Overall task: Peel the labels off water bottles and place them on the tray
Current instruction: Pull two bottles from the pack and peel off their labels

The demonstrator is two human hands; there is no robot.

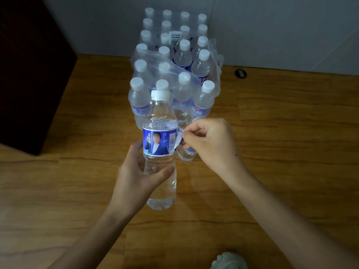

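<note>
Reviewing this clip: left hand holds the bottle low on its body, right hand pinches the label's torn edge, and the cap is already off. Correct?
Not quite. The head view shows the white cap still on the bottle. The rest stands: left hand low on the body, right hand pinching the label at its torn edge.

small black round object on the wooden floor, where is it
In the head view, the small black round object lies on the wooden floor by the grey wall, right of the shrink-wrapped bottle pack.

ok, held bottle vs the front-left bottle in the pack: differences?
The held bottle is gripped in the left hand; the front-left pack bottle stands in torn shrink wrap. The held one's label is torn, pinched by the right hand; the other's looks unpeeled. Both clear, white-capped, blue-labelled.
</note>
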